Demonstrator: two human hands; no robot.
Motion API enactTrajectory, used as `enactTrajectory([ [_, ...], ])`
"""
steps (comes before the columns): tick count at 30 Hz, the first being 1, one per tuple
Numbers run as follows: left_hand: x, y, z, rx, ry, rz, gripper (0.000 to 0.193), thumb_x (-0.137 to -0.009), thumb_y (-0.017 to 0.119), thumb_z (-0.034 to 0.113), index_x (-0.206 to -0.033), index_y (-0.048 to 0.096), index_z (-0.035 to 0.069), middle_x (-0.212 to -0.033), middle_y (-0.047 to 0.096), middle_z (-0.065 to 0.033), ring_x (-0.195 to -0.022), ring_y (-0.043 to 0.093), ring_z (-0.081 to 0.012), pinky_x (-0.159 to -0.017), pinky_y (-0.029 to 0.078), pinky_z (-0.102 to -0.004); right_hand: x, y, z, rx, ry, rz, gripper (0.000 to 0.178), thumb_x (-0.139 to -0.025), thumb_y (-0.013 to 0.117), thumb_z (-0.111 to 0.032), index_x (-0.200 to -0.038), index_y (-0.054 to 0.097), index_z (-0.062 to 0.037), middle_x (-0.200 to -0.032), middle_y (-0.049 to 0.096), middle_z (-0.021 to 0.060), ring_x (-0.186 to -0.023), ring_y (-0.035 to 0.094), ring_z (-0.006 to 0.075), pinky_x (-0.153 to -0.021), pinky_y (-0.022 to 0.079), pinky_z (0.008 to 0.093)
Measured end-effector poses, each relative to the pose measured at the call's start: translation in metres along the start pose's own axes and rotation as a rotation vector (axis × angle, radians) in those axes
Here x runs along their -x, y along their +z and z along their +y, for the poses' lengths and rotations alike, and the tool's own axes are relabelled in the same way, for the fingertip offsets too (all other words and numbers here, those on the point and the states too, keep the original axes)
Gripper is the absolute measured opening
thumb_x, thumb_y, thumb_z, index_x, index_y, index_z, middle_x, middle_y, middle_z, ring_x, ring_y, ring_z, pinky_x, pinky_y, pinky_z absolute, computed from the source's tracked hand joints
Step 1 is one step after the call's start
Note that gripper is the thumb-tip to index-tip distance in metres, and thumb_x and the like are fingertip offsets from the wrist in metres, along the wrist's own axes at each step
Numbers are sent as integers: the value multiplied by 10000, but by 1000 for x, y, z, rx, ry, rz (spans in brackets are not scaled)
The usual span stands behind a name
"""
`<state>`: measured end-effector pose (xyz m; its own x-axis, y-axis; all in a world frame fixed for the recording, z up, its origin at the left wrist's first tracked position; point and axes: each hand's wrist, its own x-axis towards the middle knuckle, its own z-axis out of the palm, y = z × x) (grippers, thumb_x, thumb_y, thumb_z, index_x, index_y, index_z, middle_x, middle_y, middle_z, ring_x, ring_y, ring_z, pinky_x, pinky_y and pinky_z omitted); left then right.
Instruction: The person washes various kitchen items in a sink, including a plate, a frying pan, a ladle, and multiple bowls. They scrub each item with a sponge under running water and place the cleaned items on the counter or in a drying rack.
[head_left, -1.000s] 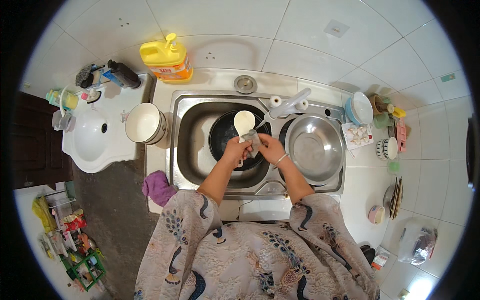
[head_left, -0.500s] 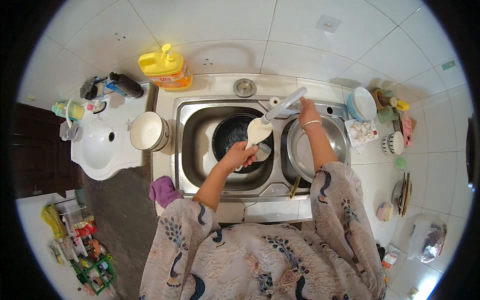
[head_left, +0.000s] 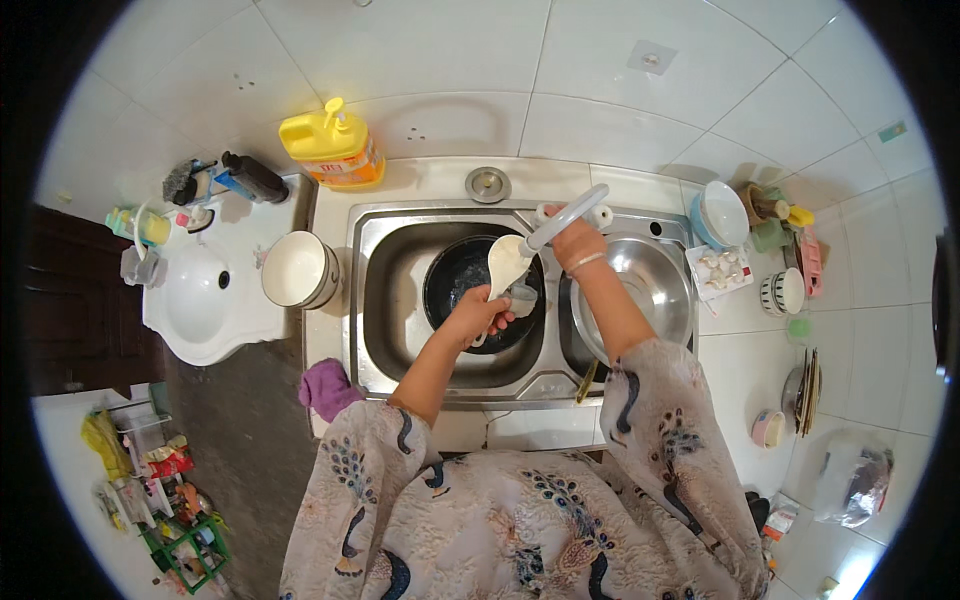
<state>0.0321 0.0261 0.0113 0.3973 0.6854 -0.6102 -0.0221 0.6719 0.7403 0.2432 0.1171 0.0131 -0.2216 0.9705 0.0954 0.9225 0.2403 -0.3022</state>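
My left hand (head_left: 470,318) is closed round the handle of a cream-white serving spoon (head_left: 507,262), its head up under the tip of the tap spout (head_left: 570,215). A greyish, soft-looking piece (head_left: 521,300), perhaps a scrubber, shows beside my thumb. Below lies a black pan (head_left: 440,290) with wet contents, in the left basin of the steel sink (head_left: 385,330). My right hand (head_left: 578,245) is at the base of the tap, its fingers mostly hidden by the spout. A large steel bowl (head_left: 640,290) rests over the right basin, close to my right forearm.
Left of the sink stand stacked bowls (head_left: 297,272), a purple cloth (head_left: 328,388) and a yellow pump jug (head_left: 333,150). Right of it are a blue-white bowl (head_left: 722,215), a tray of pale pieces (head_left: 718,270) and a patterned cup (head_left: 782,291). A white washbasin (head_left: 195,320) is farther left.
My right hand has moved left, from the right side of the tap to its base behind the spout. The spoon stays in my left hand, tilted slightly differently.
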Motion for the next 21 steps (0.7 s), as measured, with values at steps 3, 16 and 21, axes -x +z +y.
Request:
enactTrajectory([
  [3, 7, -1, 8, -7, 5, 21, 117, -857, 512, 119, -936, 519, 34, -732, 602, -68, -547, 522, -95, -440, 385, -221, -23, 18, 6, 35, -37, -59, 284, -831, 463, -175, -1110, 495, -133, -1068, 569, 153, -922, 580, 328, -760, 480, 418],
  [16, 19, -8, -6, 245, 68, 154, 115, -886, 482, 130, -945, 506, 34, -722, 603, -76, -541, 519, -119, -460, 408, -237, 68, 34, -50, -796, 322, -96, 537, -806, 593, -245, -1241, 378, -14, -973, 565, 153, -872, 575, 252, -740, 463, 321],
  [21, 17, -9, -16, 360, 59, 149, 163, -907, 445, 171, -963, 488, 24, -706, 595, -87, -529, 511, -130, -453, 409, -243, 92, 57, -89, -1910, 801, -590, 374, -890, 506, -273, -1188, 446, -56, -881, 578, 48, -732, 548, 155, -669, 468, 271],
])
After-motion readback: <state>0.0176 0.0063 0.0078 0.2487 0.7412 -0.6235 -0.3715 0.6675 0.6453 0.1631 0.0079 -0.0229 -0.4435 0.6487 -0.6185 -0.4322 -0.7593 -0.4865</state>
